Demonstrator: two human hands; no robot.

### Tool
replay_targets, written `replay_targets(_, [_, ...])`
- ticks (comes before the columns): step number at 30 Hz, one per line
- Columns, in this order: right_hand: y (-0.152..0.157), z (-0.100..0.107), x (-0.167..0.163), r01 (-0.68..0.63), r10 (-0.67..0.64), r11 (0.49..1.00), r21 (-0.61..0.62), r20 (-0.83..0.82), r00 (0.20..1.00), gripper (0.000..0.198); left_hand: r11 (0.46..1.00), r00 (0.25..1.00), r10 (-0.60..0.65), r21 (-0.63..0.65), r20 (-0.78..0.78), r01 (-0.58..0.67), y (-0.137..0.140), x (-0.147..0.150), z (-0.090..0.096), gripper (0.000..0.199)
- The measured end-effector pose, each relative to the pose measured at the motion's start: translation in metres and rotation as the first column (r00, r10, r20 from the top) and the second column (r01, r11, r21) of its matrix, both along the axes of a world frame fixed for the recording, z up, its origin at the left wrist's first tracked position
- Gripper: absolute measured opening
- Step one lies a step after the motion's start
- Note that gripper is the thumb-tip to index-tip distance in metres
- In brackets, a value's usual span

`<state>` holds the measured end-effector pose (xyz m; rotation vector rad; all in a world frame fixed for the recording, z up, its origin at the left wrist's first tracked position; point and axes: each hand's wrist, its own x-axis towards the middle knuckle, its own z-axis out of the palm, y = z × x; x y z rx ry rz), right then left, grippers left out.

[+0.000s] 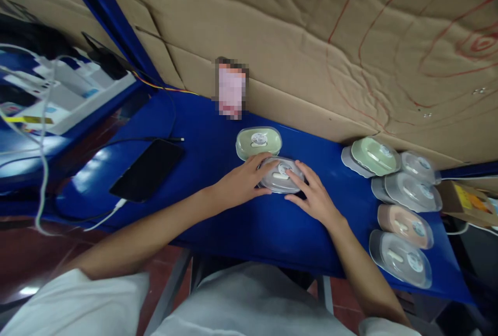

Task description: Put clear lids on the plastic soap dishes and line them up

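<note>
A grey oval container (280, 176) with a clear lid lies between my hands on the blue table; a round label and a short white piece show through or on its lid. My left hand (249, 178) curves round its left end, the thumb at the near edge and the fingers at the far edge. At the right end, my right hand (314, 191) grips it, one fingertip over the label. Just behind it stands a pale green container (259, 141) of the same shape, also with a clear lid and label.
To the right, several similar containers stand in a group, among them a green one (373, 155), a pink one (405, 225) and a grey one (400, 258). A black phone (148, 170) with cables lies left. A cardboard wall (272, 30) closes the back; a blurred pink item (232, 89) leans there.
</note>
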<state>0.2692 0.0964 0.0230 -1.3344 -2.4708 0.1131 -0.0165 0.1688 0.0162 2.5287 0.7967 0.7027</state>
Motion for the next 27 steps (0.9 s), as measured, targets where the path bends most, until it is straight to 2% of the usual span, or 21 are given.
replay_targets(4, [0.001, -0.001, 0.003, 0.004, -0.005, 1.000, 0.005, 0.035, 0.999, 0.072, 1.000, 0.999, 0.019, -0.015, -0.033, -0.020, -0.004, 0.000, 0.005, 0.081])
replay_targets(8, [-0.001, -0.001, 0.003, -0.011, 0.012, 0.999, -0.040, 0.018, 1.000, 0.076, 0.998, 0.998, 0.015, -0.054, -0.059, -0.018, -0.005, 0.000, 0.010, 0.084])
replay_targets(14, [-0.003, -0.003, 0.003, -0.002, 0.001, 0.999, -0.034, -0.019, 1.000, 0.068, 0.991, 0.998, 0.015, -0.135, -0.060, -0.023, -0.008, 0.004, 0.007, 0.081])
replay_targets(18, [-0.002, 0.002, 0.001, 0.009, -0.011, 1.000, -0.020, -0.067, 0.998, 0.060, 0.998, 0.994, 0.058, -0.028, -0.093, -0.060, -0.013, 0.002, 0.012, 0.066])
replay_targets(22, [0.003, 0.007, 0.012, 0.094, -0.085, 0.994, 0.050, -0.152, 0.985, 0.055, 0.987, 0.985, 0.138, 0.102, -0.102, -0.128, -0.011, -0.005, 0.028, 0.049])
replay_targets(25, [0.007, 0.004, 0.025, 0.198, -0.186, 0.979, 0.055, -0.167, 0.968, 0.055, 0.945, 0.950, 0.294, 0.184, -0.108, -0.271, 0.004, -0.010, 0.036, 0.048])
replay_targets(27, [0.009, 0.001, 0.032, 0.227, -0.221, 0.974, 0.020, -0.160, 0.962, 0.057, 0.924, 0.934, 0.343, 0.216, -0.105, -0.315, 0.018, -0.014, 0.033, 0.053])
